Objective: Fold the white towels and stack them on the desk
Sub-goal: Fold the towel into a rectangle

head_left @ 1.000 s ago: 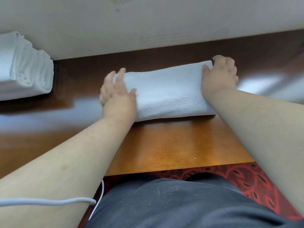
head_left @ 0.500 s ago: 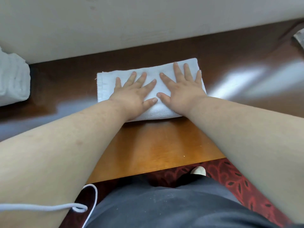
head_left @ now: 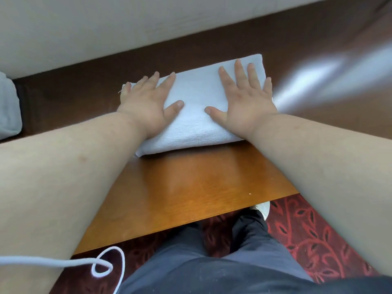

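Observation:
A folded white towel [head_left: 196, 109] lies on the brown wooden desk [head_left: 191, 187], a little beyond its near edge. My left hand [head_left: 146, 105] presses flat on the towel's left part, fingers spread and straight. My right hand [head_left: 244, 98] presses flat on the right part in the same way. A gap of bare towel shows between the two thumbs. At the far left edge sits part of a stack of folded white towels [head_left: 9, 107], mostly cut off by the frame.
A pale wall [head_left: 127, 24] runs along the back of the desk. A bright glare streak [head_left: 331, 75] lies on the dark desk surface at right. Below the near edge are red patterned carpet [head_left: 307, 236], my dark trousers, a white shoe and a white cord [head_left: 101, 264].
One second ago my hands gripped the towel's two ends; then they lay flat close together at its middle. Now they have slid apart toward the ends, still flat on it.

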